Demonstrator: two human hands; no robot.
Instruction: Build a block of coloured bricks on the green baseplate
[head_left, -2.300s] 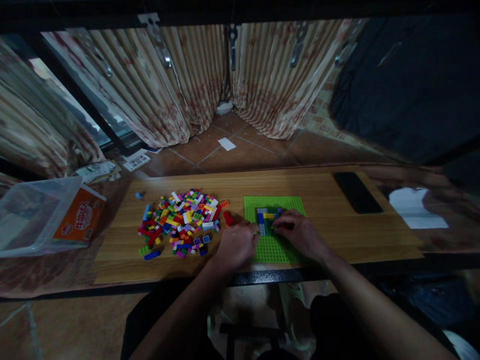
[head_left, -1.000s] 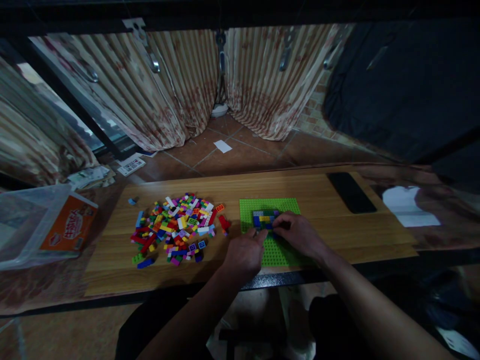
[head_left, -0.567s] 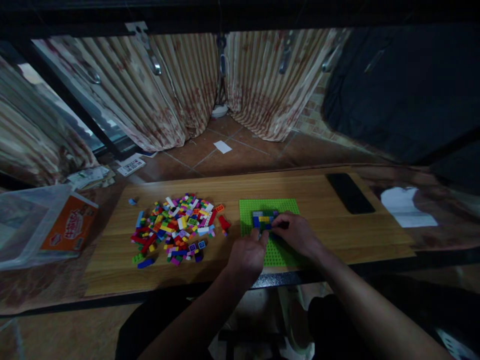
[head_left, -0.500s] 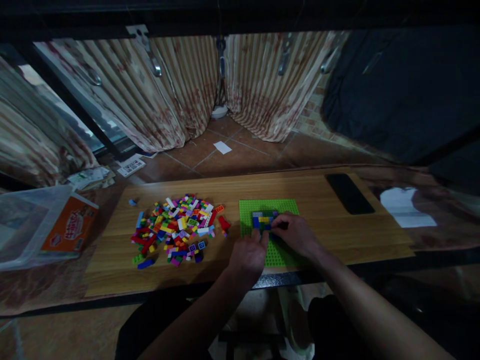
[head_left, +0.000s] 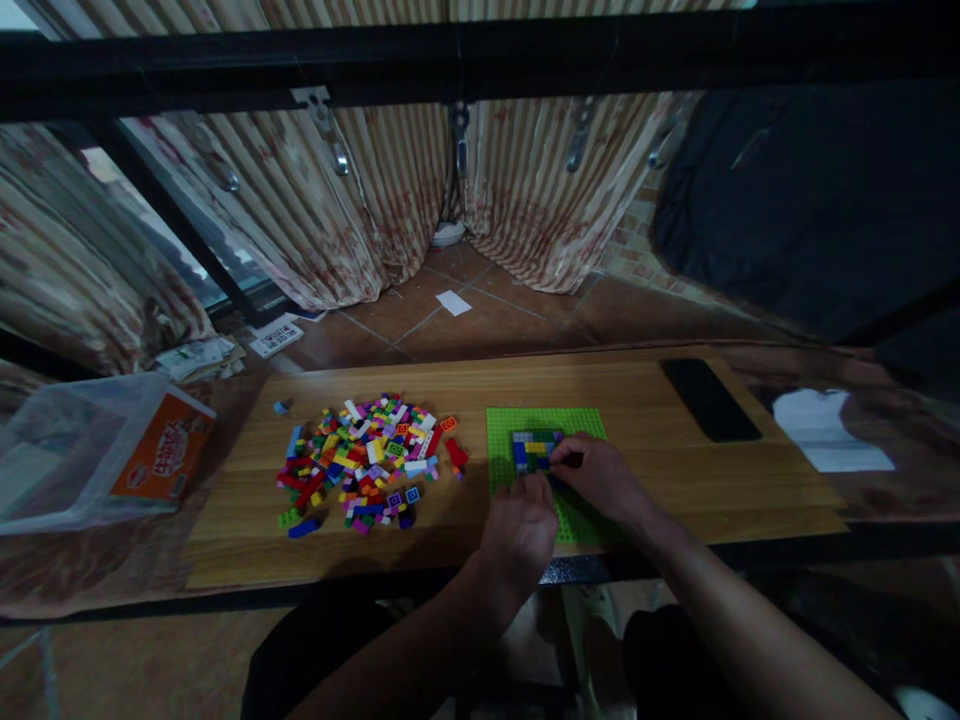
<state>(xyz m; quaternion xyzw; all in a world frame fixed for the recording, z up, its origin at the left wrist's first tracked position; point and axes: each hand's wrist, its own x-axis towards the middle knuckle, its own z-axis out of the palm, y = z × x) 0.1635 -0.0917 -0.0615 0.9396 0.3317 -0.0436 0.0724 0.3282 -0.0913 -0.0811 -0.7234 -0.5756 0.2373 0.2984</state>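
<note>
A green baseplate (head_left: 502,423) lies on the wooden board, bearing a low block of toy bricks (head_left: 533,449) in blue, yellow, grey and purple. At the right edge of that block, my right hand (head_left: 600,480) is closed in a pinch, thumb and forefinger touching it. Whatever is between those fingertips is too small to make out. My left hand (head_left: 523,522) rests over the front of the baseplate, just below the block, fingers curled together. Its fingertips are partly hidden, and so is anything in them. Both hands cover the front part of the baseplate.
Left of the baseplate spreads a heap of loose coloured bricks (head_left: 367,455), with a red piece (head_left: 456,456) at its right side. A black phone (head_left: 711,400) lies at the board's right. Beyond the board are a clear plastic box (head_left: 82,400) and white paper (head_left: 829,430).
My left hand has drawn back from the block's front edge toward me and curled its fingers. My right hand stays at the block's right edge. The whole view has shifted slightly.
</note>
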